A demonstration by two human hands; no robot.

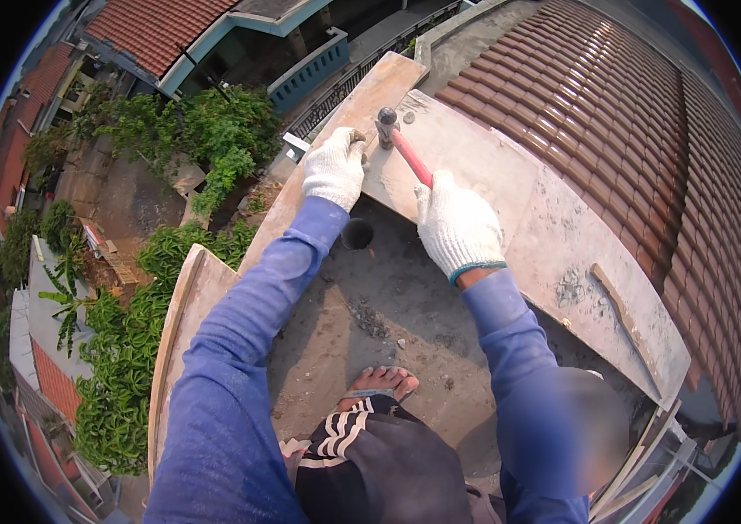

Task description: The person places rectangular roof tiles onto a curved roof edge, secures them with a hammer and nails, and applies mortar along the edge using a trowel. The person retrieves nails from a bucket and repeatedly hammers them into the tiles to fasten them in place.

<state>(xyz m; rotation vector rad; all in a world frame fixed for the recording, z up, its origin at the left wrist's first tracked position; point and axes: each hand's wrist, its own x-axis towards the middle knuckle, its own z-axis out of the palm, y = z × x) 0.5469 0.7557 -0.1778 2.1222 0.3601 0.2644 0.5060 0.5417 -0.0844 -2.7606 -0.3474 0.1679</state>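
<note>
My right hand (459, 223), in a white knit glove with a green cuff, grips a hammer (412, 159) by its red handle. The dark metal hammer head is over the far end of a pale flat panel (475, 166), close to the seam with a long wooden board (398, 79). Just left of the hammer head, my left hand (334, 172), also in a white glove, is at the board's inner edge. Its fingers are curled together in a pinch; whatever they hold is too small or hidden to name.
Below the panel lies a grey, dusty concrete floor (414, 306) with a dark round pipe opening (357, 233) and my bare foot (383, 382). A thin wooden stick (625, 319) rests on the panel. Brown roof tiles (580, 105) slope to the right. Beyond the left board is a drop to trees (126, 384).
</note>
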